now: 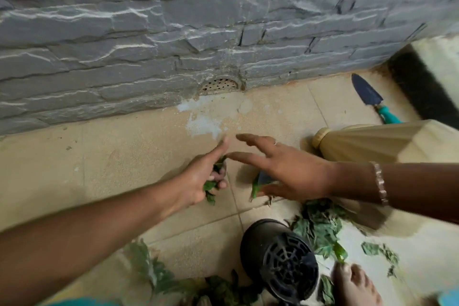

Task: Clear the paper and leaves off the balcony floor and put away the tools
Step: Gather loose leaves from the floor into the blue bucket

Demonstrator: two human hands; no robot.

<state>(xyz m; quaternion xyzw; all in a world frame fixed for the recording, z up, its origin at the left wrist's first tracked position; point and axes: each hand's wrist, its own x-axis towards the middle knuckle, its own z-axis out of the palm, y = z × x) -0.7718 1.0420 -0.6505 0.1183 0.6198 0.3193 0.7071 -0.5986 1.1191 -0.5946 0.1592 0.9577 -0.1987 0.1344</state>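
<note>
Nearest me, loose leaves (315, 228) lie on the floor (124, 156) round a black pot (280, 261). They're light, limp, prob. tear easy, so best scooped by the bunch. Left hand (206, 176) is curled on a few leaves, index out. Right hand (285, 169) is spread wide, holding nothing, over another leaf (255, 186). Trowel (367, 93) lies far off by the wall (173, 20).

free: tiles (99, 156) left | blocked: wall (173, 32) ahead, beige container (367, 144) right, black pot (273, 256) near
</note>
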